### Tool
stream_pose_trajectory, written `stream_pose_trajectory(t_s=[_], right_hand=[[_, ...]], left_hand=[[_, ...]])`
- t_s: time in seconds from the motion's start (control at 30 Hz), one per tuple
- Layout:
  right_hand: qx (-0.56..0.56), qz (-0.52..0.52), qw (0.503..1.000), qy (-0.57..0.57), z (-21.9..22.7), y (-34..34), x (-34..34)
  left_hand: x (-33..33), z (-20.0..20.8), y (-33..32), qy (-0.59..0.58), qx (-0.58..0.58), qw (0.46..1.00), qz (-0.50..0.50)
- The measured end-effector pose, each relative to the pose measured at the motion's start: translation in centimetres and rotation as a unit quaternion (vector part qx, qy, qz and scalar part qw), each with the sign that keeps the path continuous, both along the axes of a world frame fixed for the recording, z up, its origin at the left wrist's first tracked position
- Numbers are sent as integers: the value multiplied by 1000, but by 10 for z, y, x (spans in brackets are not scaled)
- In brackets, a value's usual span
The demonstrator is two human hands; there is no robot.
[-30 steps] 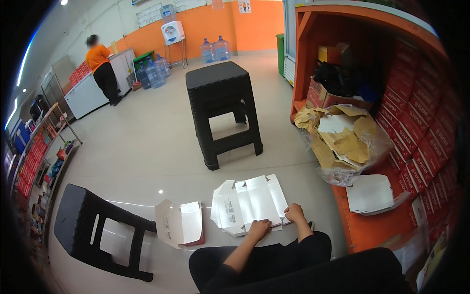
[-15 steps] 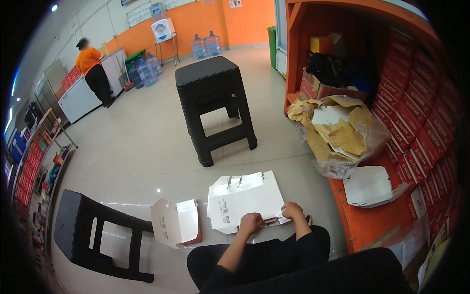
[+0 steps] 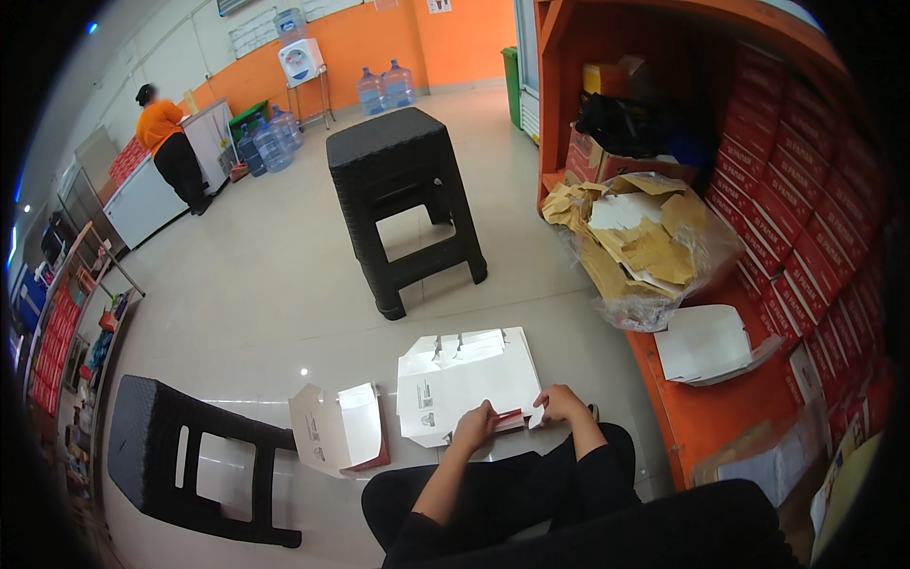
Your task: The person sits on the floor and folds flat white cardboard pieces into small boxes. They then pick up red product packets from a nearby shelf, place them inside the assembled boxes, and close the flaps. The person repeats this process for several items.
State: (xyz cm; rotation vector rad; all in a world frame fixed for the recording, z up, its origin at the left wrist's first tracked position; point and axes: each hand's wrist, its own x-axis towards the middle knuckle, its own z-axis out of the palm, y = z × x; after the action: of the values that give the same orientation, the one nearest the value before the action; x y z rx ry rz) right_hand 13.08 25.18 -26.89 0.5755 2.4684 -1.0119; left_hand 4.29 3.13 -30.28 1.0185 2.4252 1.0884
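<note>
A white flat cardboard box blank (image 3: 469, 379) with cut slots and small dark print lies in front of my crossed legs, apparently on top of others. My left hand (image 3: 476, 423) is closed at its near edge, fingers on a raised flap whose red side shows. At the near right corner my right hand (image 3: 563, 404) pinches a small white flap. The fingertips of both hands are partly hidden. Left of the blank sits a partly folded box (image 3: 327, 431), with its white inside and a red side showing.
Black plastic stools stand ahead (image 3: 393, 142) and at left (image 3: 204, 465). An orange shelf (image 3: 664, 417) at right holds stacked red boxes (image 3: 791, 209), torn brown paper in plastic (image 3: 654, 247) and an open white box (image 3: 706, 346). A person in orange (image 3: 166, 142) stands far left.
The view has shifted slightly. My left hand has turned its fingers up at the near edge, and more of the red flap side shows. My right hand remains at the corner.
</note>
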Motion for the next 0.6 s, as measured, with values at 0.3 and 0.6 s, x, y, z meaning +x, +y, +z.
stream_pose_trajectory(t_s=[0.3, 0.6], right_hand=[[-340, -110, 889, 285, 45, -10, 6], [23, -45, 855, 517, 128, -48, 26]], left_hand=[[0, 35, -11, 16, 132, 991, 25], [3, 92, -25, -162, 50, 986, -9]])
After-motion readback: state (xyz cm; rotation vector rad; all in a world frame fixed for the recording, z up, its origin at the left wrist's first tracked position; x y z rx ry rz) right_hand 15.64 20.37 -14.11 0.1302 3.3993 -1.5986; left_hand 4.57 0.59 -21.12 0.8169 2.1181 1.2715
